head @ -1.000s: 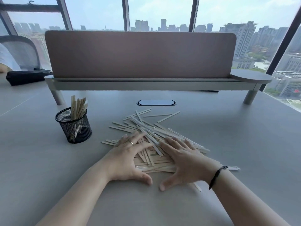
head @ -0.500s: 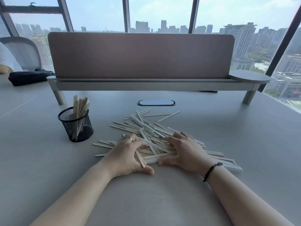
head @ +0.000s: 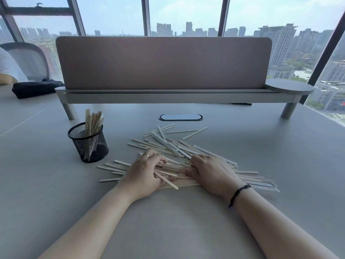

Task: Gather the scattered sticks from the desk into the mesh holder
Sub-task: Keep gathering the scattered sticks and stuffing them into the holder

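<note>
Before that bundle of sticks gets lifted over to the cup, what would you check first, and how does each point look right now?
1. Left hand grips the pale wooden sticks: ok, fingers curled round a bunch.
2. Right hand grips the same bunch: ok, fingers curled into it.
3. Bundle is tidy: not ok, one stick pokes out slantwise below the left hand.
4. Black wire-mesh holder stands upright: ok.
5. Room in the holder: ok, a few sticks lean at one side, the rest of the mouth is open.
6. All sticks collected: not ok, many lie loose on the grey desk beyond and beside the hands.
</note>
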Demonstrator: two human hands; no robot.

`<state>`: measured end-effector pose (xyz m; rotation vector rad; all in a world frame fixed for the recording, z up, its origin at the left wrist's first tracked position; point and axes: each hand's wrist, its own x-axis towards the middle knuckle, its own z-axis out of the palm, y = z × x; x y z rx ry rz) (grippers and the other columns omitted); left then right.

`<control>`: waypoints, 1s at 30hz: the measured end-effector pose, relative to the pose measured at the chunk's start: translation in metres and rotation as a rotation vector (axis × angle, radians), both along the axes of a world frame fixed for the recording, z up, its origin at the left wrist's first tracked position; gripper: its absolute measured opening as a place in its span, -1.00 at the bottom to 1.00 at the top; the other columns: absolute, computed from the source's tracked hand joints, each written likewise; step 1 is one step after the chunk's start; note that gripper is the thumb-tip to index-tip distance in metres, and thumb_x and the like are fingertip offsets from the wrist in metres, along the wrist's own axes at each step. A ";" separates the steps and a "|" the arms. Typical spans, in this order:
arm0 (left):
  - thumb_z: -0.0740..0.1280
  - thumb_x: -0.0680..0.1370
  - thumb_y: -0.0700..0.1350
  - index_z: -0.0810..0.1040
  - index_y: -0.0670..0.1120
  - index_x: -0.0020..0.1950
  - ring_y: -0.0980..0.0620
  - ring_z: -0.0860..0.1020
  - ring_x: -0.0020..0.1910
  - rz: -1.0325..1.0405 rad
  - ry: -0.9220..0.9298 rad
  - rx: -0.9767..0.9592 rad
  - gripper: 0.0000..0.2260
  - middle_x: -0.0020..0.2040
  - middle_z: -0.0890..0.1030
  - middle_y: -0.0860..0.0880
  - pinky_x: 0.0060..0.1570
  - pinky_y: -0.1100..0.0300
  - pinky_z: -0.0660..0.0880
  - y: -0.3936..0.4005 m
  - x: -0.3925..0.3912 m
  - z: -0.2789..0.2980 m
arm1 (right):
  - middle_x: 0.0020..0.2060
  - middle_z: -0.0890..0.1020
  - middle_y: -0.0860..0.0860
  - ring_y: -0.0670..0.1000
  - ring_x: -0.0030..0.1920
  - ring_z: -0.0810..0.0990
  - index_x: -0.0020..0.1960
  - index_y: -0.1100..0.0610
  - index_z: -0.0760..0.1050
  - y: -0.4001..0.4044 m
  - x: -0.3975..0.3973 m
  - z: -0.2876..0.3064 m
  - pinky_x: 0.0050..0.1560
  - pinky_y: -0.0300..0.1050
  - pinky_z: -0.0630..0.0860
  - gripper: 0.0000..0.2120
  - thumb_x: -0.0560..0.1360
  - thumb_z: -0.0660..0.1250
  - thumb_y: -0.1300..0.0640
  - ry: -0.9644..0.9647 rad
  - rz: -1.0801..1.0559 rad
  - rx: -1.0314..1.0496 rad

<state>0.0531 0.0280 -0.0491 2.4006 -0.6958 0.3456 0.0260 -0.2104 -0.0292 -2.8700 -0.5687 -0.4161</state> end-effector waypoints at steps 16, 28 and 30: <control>0.26 0.35 0.53 0.32 0.04 0.54 0.06 0.30 0.47 0.094 0.021 0.233 -0.11 0.40 0.47 0.14 0.49 0.08 0.03 -0.006 -0.001 0.008 | -0.54 0.32 -0.04 0.09 -0.51 0.28 -0.28 0.08 0.20 0.001 -0.005 0.026 -0.46 -0.02 0.15 -0.53 0.58 0.03 -0.27 -0.158 -0.120 0.403; 0.44 0.42 0.27 0.57 0.01 -0.11 0.08 0.43 -0.10 -0.024 0.035 0.121 -0.67 -0.15 0.47 0.11 -0.08 0.21 0.34 -0.022 0.006 0.004 | -0.51 0.20 0.09 0.07 -0.46 0.17 -0.37 0.20 0.13 0.016 -0.014 0.044 -0.47 0.08 0.16 -0.39 0.51 0.35 -0.20 0.040 -0.047 1.053; 0.39 0.45 0.28 0.51 0.01 -0.14 0.07 0.43 -0.09 -0.022 -0.004 0.141 -0.66 -0.14 0.48 0.08 -0.07 0.20 0.33 -0.024 0.005 0.002 | -0.51 0.23 0.12 0.10 -0.48 0.19 -0.37 0.23 0.14 0.014 -0.013 0.045 -0.51 0.15 0.20 -0.35 0.46 0.32 -0.28 0.051 -0.081 1.168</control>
